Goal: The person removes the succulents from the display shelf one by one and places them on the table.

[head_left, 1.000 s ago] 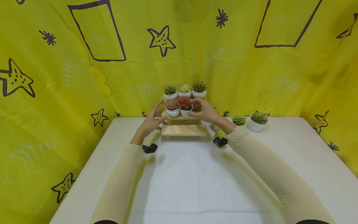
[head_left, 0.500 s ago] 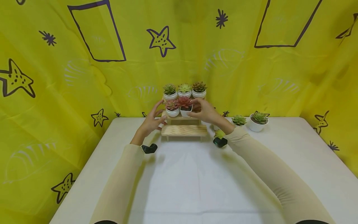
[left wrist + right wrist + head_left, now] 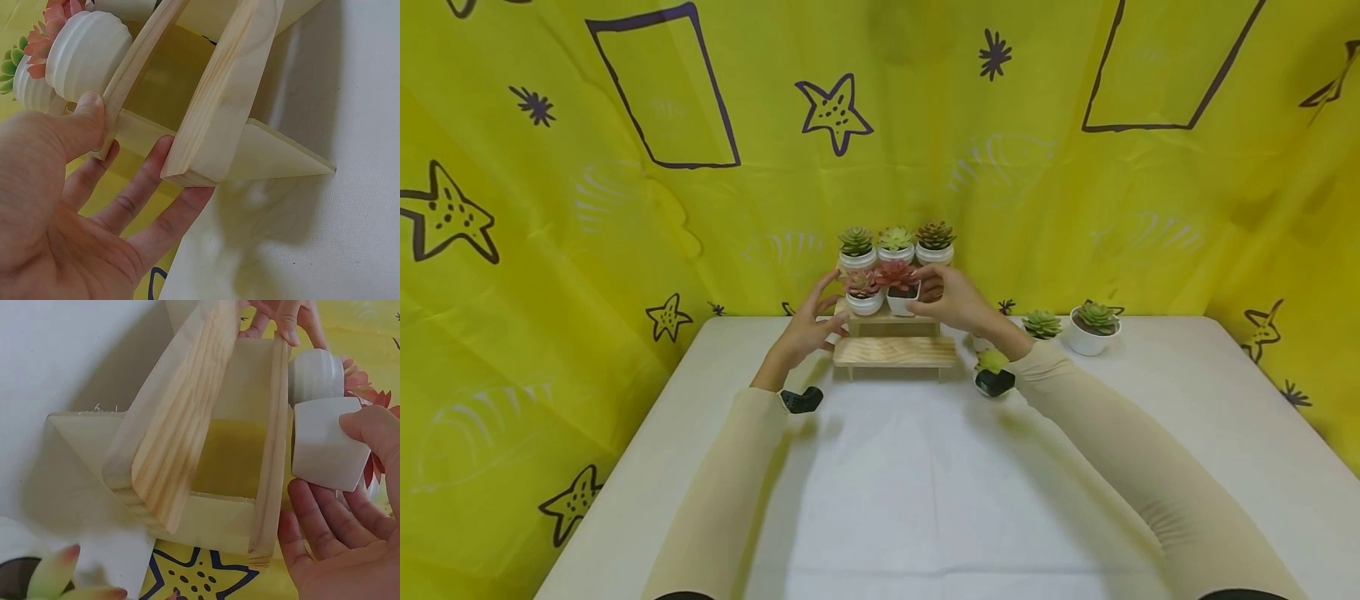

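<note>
A tiered wooden stand point(image 3: 895, 352) sits at the table's back. My right hand point(image 3: 951, 300) pinches a squarish white pot point(image 3: 325, 447) with a red succulent point(image 3: 897, 274), at the middle step. Just left of it stands a round ribbed pot point(image 3: 865, 302) with a pink succulent point(image 3: 862, 283). My left hand point(image 3: 805, 332) holds the stand's left end. In the left wrist view its thumb lies against the middle step's edge, and fingertips touch the lower step's end. Several potted succulents point(image 3: 896, 239) line the top step.
To the right, a green succulent in a white pot point(image 3: 1092, 331) stands on the white table point(image 3: 880, 483). Another green succulent point(image 3: 1041, 323) and a yellow-green one point(image 3: 992, 360) are partly hidden by the right arm. A yellow patterned curtain point(image 3: 737, 200) hangs behind.
The right hand and the squarish pot have shifted very slightly right. The left hand keeps its place on the stand. The head view has tipped up a little.
</note>
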